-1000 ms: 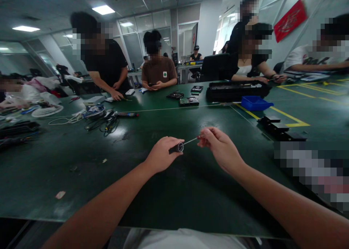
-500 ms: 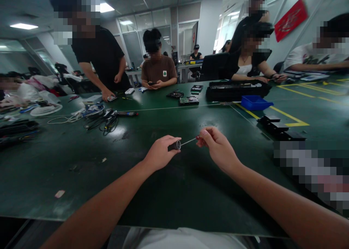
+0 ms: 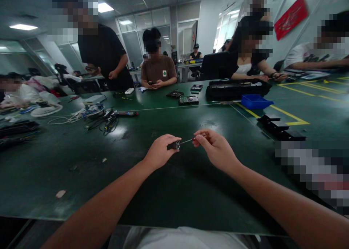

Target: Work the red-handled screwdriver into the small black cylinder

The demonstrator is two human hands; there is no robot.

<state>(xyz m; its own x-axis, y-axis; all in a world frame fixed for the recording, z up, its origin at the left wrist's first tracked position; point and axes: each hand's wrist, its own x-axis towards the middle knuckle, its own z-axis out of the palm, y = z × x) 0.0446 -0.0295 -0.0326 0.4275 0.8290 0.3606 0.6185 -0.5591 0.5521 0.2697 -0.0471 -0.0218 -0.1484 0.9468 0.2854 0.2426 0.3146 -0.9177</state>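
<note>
My left hand is closed around a small dark cylinder, whose round, metal-rimmed end faces right. In my right hand is a thin screwdriver with a red part by the fingertips. Its shaft points left at the cylinder's round end. Whether the tip touches or enters that end is too small to tell. Both hands are held above the green table, near its middle.
Beyond my hands lie hard drives, a long black housing and a blue tray. Black brackets sit to the right. Tangled cables and a white fan-like grille lie left. Several people are around the table.
My right hand has shifted slightly left, and less of the screwdriver's shaft shows between my hands. A person standing at the back left has lifted a hand off the table, holding something.
</note>
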